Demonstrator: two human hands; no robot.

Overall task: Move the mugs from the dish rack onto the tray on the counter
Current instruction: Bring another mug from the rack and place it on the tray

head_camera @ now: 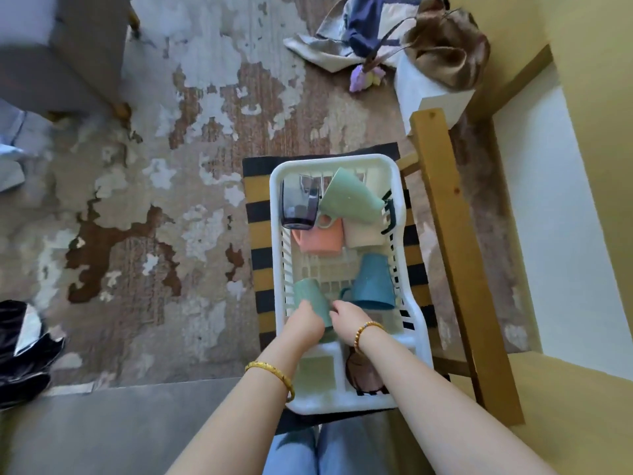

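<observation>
Both hands meet low in the middle of the frame; the left hand (pixel 306 323) wraps the side of a teal mug (pixel 308 298), and the right hand (pixel 346 320) touches its other side, though whether those fingers have closed I cannot tell; the mug lies tilted in the near part of the white rack (pixel 416 323). Just right of it stands a blue mug (pixel 371 286), upside down; further up the frame a pink mug (pixel 323 240), a cream mug (pixel 363 233), a green mug (pixel 349 197) and a dark glass (pixel 298 207) crowd together. No tray shows. The mug looks ceramic: stiff, fairly heavy, chippable, perhaps slick; best taken round the body or by the handle.
</observation>
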